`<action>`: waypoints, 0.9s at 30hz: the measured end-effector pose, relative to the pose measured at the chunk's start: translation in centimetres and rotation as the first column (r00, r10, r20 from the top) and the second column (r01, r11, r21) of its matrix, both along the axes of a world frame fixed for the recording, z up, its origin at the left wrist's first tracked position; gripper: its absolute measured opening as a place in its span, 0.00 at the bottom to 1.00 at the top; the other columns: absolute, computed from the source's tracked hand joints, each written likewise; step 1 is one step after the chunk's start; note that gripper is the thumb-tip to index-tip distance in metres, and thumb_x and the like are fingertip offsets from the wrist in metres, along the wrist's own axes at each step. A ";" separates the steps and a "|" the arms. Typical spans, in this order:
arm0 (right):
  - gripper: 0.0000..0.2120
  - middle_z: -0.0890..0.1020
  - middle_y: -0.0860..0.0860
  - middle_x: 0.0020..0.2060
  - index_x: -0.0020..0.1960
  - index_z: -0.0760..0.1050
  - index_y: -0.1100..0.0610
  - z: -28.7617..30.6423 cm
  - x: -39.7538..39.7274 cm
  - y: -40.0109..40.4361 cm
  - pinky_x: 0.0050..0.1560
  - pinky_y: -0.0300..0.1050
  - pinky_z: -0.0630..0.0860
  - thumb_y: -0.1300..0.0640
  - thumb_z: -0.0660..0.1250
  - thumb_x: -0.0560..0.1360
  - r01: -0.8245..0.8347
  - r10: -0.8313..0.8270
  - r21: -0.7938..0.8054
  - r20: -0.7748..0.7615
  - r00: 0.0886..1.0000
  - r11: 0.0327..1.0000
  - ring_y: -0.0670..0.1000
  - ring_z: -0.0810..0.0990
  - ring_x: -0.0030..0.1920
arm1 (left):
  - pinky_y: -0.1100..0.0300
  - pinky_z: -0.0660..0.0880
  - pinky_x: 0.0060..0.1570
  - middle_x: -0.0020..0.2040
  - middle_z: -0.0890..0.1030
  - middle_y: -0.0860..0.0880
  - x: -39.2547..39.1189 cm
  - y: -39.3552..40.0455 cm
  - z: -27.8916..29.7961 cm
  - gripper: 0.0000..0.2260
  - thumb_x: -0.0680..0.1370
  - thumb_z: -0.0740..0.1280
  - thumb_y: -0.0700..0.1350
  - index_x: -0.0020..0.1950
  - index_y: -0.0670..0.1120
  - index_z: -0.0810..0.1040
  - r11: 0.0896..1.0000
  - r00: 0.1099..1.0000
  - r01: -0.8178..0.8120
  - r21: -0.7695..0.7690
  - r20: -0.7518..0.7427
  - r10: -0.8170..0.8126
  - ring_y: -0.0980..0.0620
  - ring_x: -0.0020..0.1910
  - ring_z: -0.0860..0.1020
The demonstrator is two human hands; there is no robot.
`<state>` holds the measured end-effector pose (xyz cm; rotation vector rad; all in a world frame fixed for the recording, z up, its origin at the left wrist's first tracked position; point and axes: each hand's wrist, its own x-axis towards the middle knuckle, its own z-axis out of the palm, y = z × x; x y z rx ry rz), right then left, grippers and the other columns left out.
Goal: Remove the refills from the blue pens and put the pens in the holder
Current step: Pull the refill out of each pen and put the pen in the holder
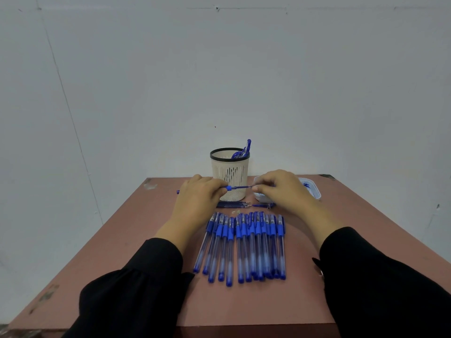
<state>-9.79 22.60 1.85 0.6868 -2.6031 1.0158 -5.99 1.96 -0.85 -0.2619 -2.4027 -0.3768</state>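
Observation:
My left hand (197,198) grips the barrel of a blue pen (229,188), held level in front of the holder. A thin refill (241,187) sticks out of the pen's blue grip end, and my right hand (280,189) pinches its tip. Behind them stands the cream mesh holder (229,167) with a black rim and a few blue pens (246,148) inside. Several capped blue pens (244,245) lie in a row on the table, close to me. Several loose refills (233,204) lie between that row and the holder.
A small white tray (313,189) with blue bits sits to the right of the holder, partly behind my right hand. A small blue part (263,205) lies near the refills, another blue bit (178,191) at the far left. The reddish table (122,240) meets a pale wall.

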 end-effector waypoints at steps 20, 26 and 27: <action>0.07 0.84 0.41 0.45 0.46 0.85 0.45 0.7 -0.1 1.9 0.47 0.40 0.67 0.51 0.74 0.69 0.155 -0.159 0.419 -0.026 0.987 0.894 0.42 0.75 0.46 | 0.56 0.68 0.51 0.54 0.81 0.55 -0.1 0.2 0.0 0.12 0.81 0.59 0.52 0.60 0.54 0.78 0.998 0.999 -0.028 -0.054 0.045 0.030 0.52 0.50 0.71; 0.06 0.82 0.41 0.40 0.45 0.84 0.46 0.7 0.6 1.5 0.35 0.33 0.65 0.54 0.72 0.70 0.125 -0.134 0.445 -0.012 0.991 0.887 0.43 0.77 0.43 | 0.57 0.67 0.52 0.55 0.81 0.55 -0.1 0.2 0.0 0.12 0.81 0.58 0.51 0.60 0.53 0.78 0.998 0.998 -0.032 -0.061 0.051 0.035 0.52 0.51 0.71; 0.06 0.81 0.41 0.40 0.45 0.84 0.46 0.7 0.6 1.5 0.35 0.34 0.67 0.55 0.72 0.70 0.113 -0.130 0.432 0.011 0.991 0.895 0.43 0.77 0.44 | 0.57 0.67 0.52 0.55 0.81 0.55 -0.1 0.2 0.0 0.12 0.81 0.58 0.51 0.60 0.53 0.78 0.998 0.998 -0.032 -0.060 0.051 0.035 0.52 0.51 0.72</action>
